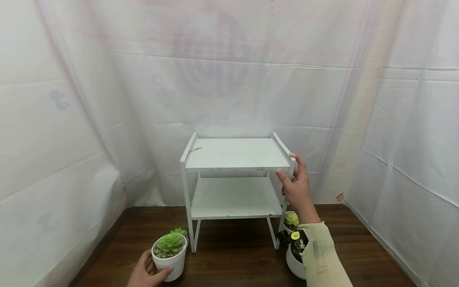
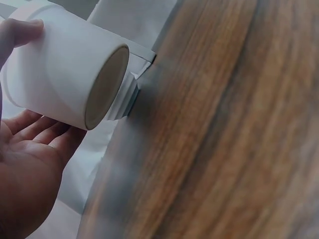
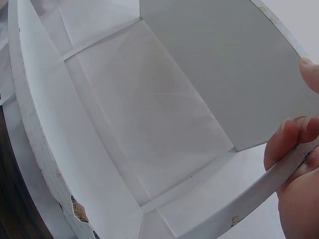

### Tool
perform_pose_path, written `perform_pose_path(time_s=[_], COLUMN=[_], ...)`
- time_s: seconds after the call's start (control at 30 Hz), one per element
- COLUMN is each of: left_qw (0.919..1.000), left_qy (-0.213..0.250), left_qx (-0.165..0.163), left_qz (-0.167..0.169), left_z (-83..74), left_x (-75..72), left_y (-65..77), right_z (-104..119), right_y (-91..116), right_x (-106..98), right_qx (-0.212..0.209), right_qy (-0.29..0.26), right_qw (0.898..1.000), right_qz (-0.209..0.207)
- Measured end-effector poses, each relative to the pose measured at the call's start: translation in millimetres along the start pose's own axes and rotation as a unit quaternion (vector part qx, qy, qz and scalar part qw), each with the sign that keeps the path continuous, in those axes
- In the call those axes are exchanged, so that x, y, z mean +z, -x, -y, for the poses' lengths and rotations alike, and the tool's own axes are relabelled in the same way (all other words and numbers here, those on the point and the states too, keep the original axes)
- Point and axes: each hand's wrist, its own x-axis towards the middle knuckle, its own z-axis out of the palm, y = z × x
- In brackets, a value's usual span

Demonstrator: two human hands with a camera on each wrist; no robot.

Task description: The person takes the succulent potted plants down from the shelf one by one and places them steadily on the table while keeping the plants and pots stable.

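My left hand (image 1: 146, 273) grips a white pot (image 1: 175, 266) holding a green succulent (image 1: 170, 242) over gravel, thumb on one side and fingers on the other. The left wrist view shows the pot's underside (image 2: 107, 87), lifted off the wood. A white two-tier shelf (image 1: 236, 153) stands in the middle. Its front right post, near the top, is held by my right hand (image 1: 299, 190), one fingertip over the top corner and the thumb by the upper board's front edge. In the right wrist view, curled fingers (image 3: 279, 144) wrap the white post.
Behind the held pot, another green succulent (image 1: 180, 232) is partly hidden. By the shelf's right legs are a yellow-green potted succulent (image 1: 292, 218) and a round white pot (image 1: 295, 264), partly covered by my sleeve (image 1: 322, 255). White sheeting (image 1: 229, 79) surrounds the dark wooden table (image 1: 229, 263).
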Motion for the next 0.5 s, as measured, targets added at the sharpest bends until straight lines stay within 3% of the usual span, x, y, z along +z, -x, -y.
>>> perform_pose_path(time_s=[0.5], left_qw=[0.9999], left_qy=[-0.011], left_qx=[-0.004], left_qz=[-0.008], left_z=[15.6], left_x=[5.3], left_y=[-10.2], right_z=[-0.8], right_y=[0.8], right_x=[1.8], right_qx=[-0.002], right_qy=[0.003], right_qw=[1.0], right_qz=[0.002])
